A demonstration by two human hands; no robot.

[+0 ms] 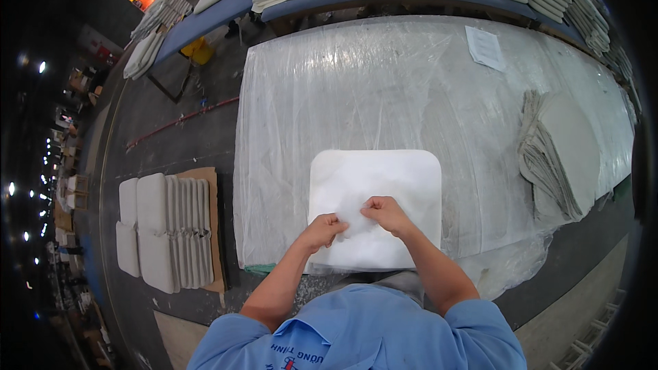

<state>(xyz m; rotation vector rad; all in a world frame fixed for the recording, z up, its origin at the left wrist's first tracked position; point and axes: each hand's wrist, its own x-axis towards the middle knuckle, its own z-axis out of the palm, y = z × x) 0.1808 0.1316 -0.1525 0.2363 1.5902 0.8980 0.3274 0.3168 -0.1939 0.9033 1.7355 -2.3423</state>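
You have a white pad [384, 185] lying flat on the plastic-covered worktop [384, 89], at its near edge right in front of you. Your left hand [322, 229] and right hand [387, 214] both pinch a wisp of white filling [351, 218] at the pad's near middle. It looks like a teasing-out step; next, pull gently and evenly.

One white foam pad [384, 185] on the near counter [411, 82]. One sheet of paper [485, 48] at far right. One stack of grey covers [558, 154] at right. Two hands: left hand [322, 229], right hand [387, 214]. Floor cushions [164, 229] at left: several, exact number unclear.
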